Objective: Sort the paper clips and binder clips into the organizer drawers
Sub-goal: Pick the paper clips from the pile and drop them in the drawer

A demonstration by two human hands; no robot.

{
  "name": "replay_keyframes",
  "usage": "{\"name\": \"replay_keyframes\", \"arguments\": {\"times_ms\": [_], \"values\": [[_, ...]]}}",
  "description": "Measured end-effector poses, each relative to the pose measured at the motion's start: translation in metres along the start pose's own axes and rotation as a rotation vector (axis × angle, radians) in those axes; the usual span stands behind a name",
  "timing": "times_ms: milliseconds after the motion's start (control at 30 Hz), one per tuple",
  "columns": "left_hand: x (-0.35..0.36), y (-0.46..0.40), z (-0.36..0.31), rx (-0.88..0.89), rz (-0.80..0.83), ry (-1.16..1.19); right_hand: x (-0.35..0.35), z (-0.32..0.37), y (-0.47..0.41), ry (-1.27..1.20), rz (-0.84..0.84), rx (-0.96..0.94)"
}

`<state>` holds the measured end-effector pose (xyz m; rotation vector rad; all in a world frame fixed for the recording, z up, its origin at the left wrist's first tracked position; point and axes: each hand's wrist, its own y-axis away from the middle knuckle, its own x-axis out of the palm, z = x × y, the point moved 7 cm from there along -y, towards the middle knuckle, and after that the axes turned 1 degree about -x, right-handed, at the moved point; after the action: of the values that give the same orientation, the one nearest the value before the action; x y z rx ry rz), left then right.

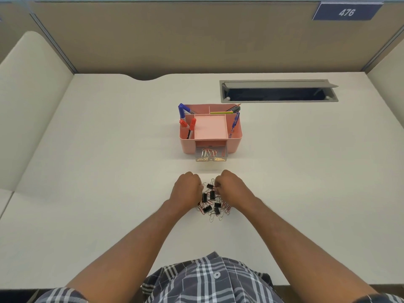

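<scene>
Picking through the mixed clip pile (211, 202) on the near tabletop (109, 149); both hands curled. Left hand (187, 188) fingers hidden, cannot tell grip. Right hand (229, 186) fingers pinched narrow at the pile's far edge, contents unclear. Organizer (211, 127) beyond, clear drawer (211, 153) out, holding paper clips. Risk: tangled wire clips drag binder clips along, mis-sorting.

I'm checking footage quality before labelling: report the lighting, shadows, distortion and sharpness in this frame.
Head view: lighting is soft and even, with no glare on the desk. Head view: only faint shadows lie under the pink organizer and both hands. Head view: wide-angle distortion bows the partition edges. Head view: the clip pile is small and its wires blur together, while the 476 sign reads clearly.
</scene>
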<state>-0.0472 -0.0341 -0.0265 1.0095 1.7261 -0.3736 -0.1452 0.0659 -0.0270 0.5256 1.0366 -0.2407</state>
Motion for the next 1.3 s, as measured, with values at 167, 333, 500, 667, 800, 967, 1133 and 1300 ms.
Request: {"name": "replay_keyframes", "arguments": {"times_ms": [167,333,500,667,800,967,1133,1300], "values": [[-0.003,-0.001,-0.006,0.021,0.037,-0.015,0.003,0.002,0.001,0.041,0.014,0.037],[-0.001,0.002,-0.008,0.029,0.066,0.006,0.005,0.008,0.003,0.088,0.003,0.043],[-0.001,0.002,-0.001,-0.02,0.059,0.106,0.005,0.004,0.001,0.069,-0.012,0.051],[0.0,0.001,0.002,-0.056,0.057,0.154,0.005,0.002,0.002,0.046,0.002,0.036],[-0.002,0.001,0.002,-0.077,0.055,0.19,0.004,0.004,0.007,0.033,-0.004,0.013],[-0.003,0.002,0.004,-0.086,0.057,0.225,0.0,-0.004,0.01,-0.072,0.009,0.022],[-0.007,0.004,0.004,-0.078,0.028,0.34,-0.016,-0.029,0.012,-0.587,-0.073,0.221],[-0.02,0.006,-0.001,-0.063,-0.043,0.475,-0.02,-0.03,0.015,-1.101,-0.055,0.308]]}}
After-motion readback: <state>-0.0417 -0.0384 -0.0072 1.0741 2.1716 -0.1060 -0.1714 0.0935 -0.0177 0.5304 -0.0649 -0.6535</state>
